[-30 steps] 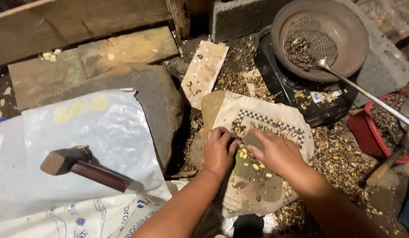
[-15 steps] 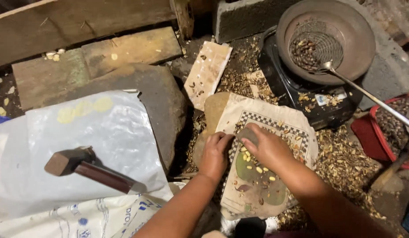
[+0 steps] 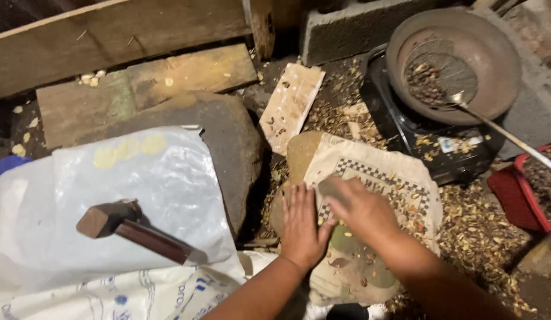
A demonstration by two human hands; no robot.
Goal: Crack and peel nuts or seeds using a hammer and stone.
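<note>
My left hand (image 3: pixel 302 224) lies flat, palm down, on a worn printed sack (image 3: pixel 400 178) draped over a round stone. My right hand (image 3: pixel 365 212) rests beside it on the same sack, fingers curled over a small dark grey stone (image 3: pixel 330 189). A few yellow kernels (image 3: pixel 342 224) and bits of shell lie on the sack between and below the hands. The hands touch at the thumbs.
A wooden hammer (image 3: pixel 133 231) lies on white plastic sheeting (image 3: pixel 157 178) over a big rock (image 3: pixel 234 142) at left. A round metal pan (image 3: pixel 501 53) with nuts and a long ladle (image 3: pixel 501 133) sits upper right on a black stove. Shells litter the ground; a red basket (image 3: pixel 524 195) is at right.
Both hands have drawn closer together on the sack, covering the yellow kernels that showed between them. The right hand's grey stone has slid left toward the left hand.
</note>
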